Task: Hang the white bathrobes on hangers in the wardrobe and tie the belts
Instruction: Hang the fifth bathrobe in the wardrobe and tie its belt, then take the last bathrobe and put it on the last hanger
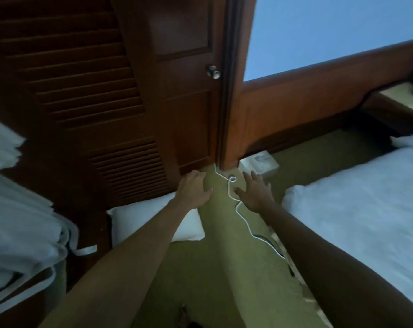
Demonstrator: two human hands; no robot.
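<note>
2 bare forearms stretched forward over olive-green carpet (pixel 224 268). Left hand (pixel 196 188) palm down, fingers loosely spread and a little curled, holding nothing, close to the lower corner of a dark wooden door. Right hand (pixel 255 190) palm down too, fingers (pixel 249 177) fanned wide apart, also empty.

Between the 2 hands, a thin white cord (pixel 238 209) snaking along the carpet, looped once near the fingertips, its far end reaching the foot of the door frame, its near end passing under the right forearm.

At lower left, heaped white bathrobe cloth (pixel 23 228) with a narrow white strip, probably a belt (pixel 86 250), trailing from it toward the carpet; hard to tell whether 1 robe or more. Just right of that, a white pillow (pixel 148 223) partly under the left forearm. At right, a bed with a white sheet (pixel 354 221).

Farther off, a white box-like thing (pixel 259 165) on the floor at the wall's base, blurred. Louvred wardrobe door (pixel 82 95) at left, swung at an angle; panelled door with a round metal knob (pixel 213 71) beside it. Beyond, wooden wainscot below a pale blue wall (pixel 330 31).
</note>
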